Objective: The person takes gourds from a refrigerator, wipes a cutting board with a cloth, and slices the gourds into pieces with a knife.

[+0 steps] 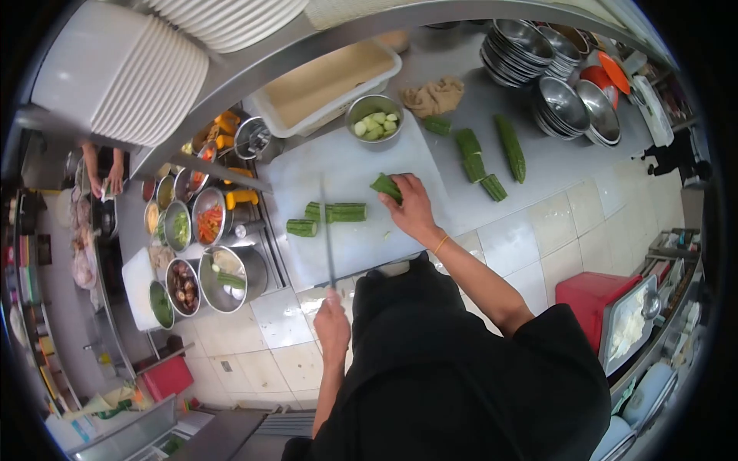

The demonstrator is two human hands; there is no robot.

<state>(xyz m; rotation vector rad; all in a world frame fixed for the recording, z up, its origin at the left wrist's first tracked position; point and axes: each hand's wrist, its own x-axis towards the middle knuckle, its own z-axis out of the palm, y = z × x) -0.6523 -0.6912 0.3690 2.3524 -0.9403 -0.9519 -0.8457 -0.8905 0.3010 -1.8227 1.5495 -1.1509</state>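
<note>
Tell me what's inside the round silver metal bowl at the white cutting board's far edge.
Pale green chunks show inside the bowl; whatever lies beneath the topmost ones is covered.

Head cam, fwd + dn (v. wide)

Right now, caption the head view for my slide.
Left hand holds a knife, right hand a green vegetable piece, at a white board.

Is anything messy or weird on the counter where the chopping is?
Just one thing, perhaps: the brown cloth lies crumpled past the far right corner of the white cutting board. It looks a bit odd because it's bunched up close to a green vegetable piece, not folded neatly.
</note>
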